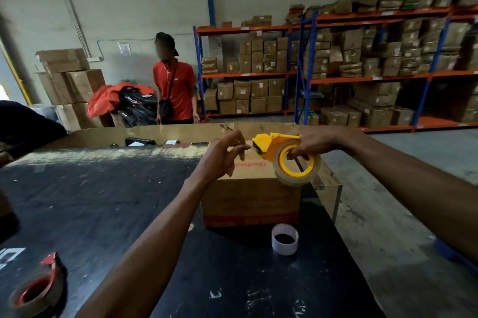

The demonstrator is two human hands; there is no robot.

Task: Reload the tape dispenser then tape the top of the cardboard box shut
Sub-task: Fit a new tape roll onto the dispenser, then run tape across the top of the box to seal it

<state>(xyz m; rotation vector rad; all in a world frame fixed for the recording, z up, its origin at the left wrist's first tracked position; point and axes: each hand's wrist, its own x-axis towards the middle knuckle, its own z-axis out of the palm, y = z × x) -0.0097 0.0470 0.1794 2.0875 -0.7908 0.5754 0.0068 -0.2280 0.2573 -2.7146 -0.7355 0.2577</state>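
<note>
My right hand (313,145) grips a yellow tape dispenser (271,144) loaded with a roll of clear tape (297,178), held in the air over the top of the cardboard box (251,201). The dispenser's cutter end points left. My left hand (225,156) hovers just left of that end, thumb and forefinger pinched together at the dispenser's mouth, likely on the tape's loose end, which is too thin to make out. The box stands on the black table (103,201) with red print on its side. An empty white tape core (284,238) stands on the table in front of the box.
A red tape dispenser (36,289) with a roll lies at the table's near left corner. A large open carton (160,132) borders the table's far side. A person in a red shirt (174,90) stands behind it. Shelves of boxes (362,59) fill the right background.
</note>
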